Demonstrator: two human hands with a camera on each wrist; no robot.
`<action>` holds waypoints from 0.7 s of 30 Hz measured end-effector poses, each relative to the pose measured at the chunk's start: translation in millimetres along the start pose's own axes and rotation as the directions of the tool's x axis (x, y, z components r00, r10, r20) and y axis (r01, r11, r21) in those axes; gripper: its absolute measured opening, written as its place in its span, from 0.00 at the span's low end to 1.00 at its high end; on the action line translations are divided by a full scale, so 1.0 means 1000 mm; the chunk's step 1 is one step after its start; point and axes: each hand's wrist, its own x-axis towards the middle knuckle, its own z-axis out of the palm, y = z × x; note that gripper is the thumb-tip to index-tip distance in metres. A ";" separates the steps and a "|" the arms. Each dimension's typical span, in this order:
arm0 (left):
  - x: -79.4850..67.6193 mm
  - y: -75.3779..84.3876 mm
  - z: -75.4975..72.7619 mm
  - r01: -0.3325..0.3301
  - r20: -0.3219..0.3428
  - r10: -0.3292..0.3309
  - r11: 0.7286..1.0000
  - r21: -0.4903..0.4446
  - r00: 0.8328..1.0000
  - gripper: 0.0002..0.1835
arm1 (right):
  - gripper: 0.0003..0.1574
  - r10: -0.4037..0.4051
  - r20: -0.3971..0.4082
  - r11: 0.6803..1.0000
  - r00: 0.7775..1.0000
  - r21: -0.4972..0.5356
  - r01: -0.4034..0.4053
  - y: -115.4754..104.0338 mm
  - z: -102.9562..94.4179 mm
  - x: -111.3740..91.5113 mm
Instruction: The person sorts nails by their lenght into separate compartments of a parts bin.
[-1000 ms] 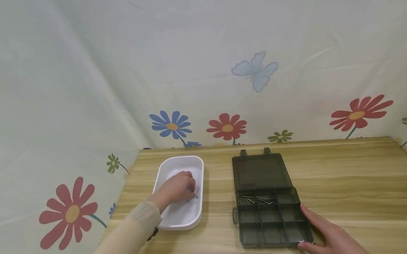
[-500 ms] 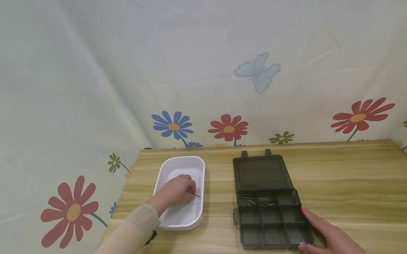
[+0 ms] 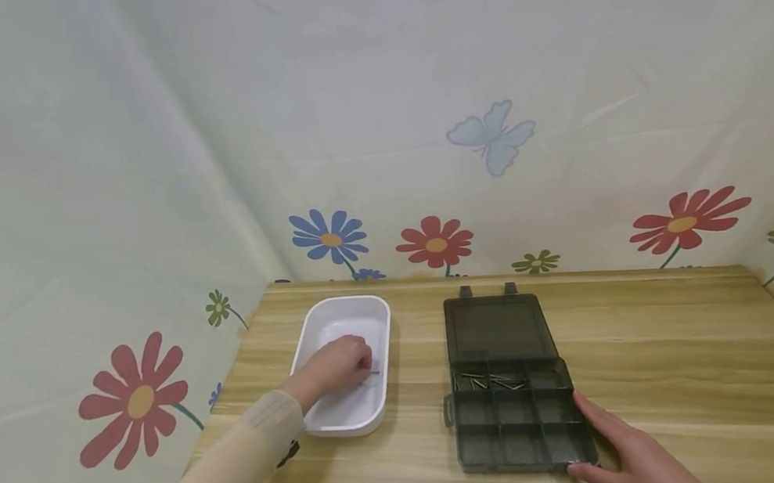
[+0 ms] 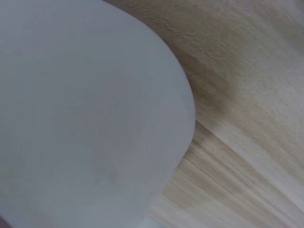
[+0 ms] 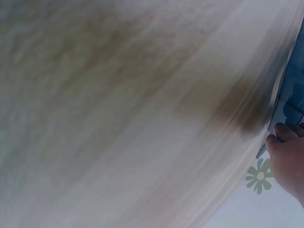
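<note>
In the head view my left hand (image 3: 343, 362) is down inside a white plastic tray (image 3: 387, 328), its fingers curled. A thin nail-like metal piece (image 3: 376, 372) sticks out from the fingertips, which pinch it; its other end is hidden. On the right lies a dark see-through compartment box (image 3: 499, 448) with its lid (image 3: 498, 328) folded back. My right hand (image 3: 632, 452) grips the box's near right corner, thumb at the front edge and a finger along the side. Several thin metal pieces (image 3: 508, 381) lie in the back-left and back-middle compartments.
Both containers stand on a wood-grain table (image 3: 660, 346), with a strip of tabletop between them. Behind and to the left hangs a pale curtain (image 3: 372, 101) printed with flowers. The left wrist view shows mostly the white tray (image 4: 95, 104) and tabletop.
My left hand stays in the tray; its fingers have shifted slightly, and the metal piece now shows less beyond the fingertips than half a second ago. The right hand and box keep their place.
</note>
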 end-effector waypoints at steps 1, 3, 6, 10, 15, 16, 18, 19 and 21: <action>0.000 0.000 0.000 -0.003 -0.001 0.003 1.000 0.010 1.000 0.10 | 0.68 0.001 0.000 1.000 1.000 0.000 -0.001 0.000 0.000 0.000; 0.000 0.000 0.001 0.000 0.000 0.000 0.999 0.032 1.000 0.10 | 0.68 0.005 0.003 1.000 1.000 -0.001 -0.005 0.000 0.000 0.000; 0.000 -0.001 0.003 -0.012 -0.011 0.013 0.999 0.049 1.000 0.10 | 0.69 0.010 0.008 1.000 1.000 -0.009 -0.010 -0.001 0.001 0.000; -0.002 -0.002 0.002 -0.021 -0.039 0.022 0.999 0.038 0.999 0.10 | 0.68 0.000 -0.007 1.000 1.000 -0.018 0.000 0.000 0.002 -0.001; -0.002 0.003 -0.012 0.012 -0.052 -0.012 1.000 0.010 0.999 0.08 | 0.68 -0.003 -0.011 1.000 1.000 -0.016 0.003 0.001 0.002 -0.002; -0.001 0.004 -0.015 0.019 -0.052 -0.018 1.000 0.007 0.998 0.08 | 0.68 -0.008 -0.014 1.000 1.000 -0.014 0.007 0.001 0.002 -0.002; 0.000 0.008 -0.023 0.012 -0.057 -0.012 1.000 0.008 0.998 0.07 | 0.68 -0.014 -0.017 1.000 1.000 -0.014 0.014 0.001 0.002 -0.001; 0.001 0.010 -0.027 0.001 -0.064 0.000 1.000 0.014 0.998 0.07 | 0.67 -0.021 -0.025 1.000 0.999 -0.016 0.021 0.002 0.002 -0.001; 0.003 0.015 -0.034 -0.032 -0.085 0.034 0.999 0.030 0.996 0.07 | 0.67 -0.032 -0.034 0.999 0.999 -0.020 0.031 0.002 0.003 -0.001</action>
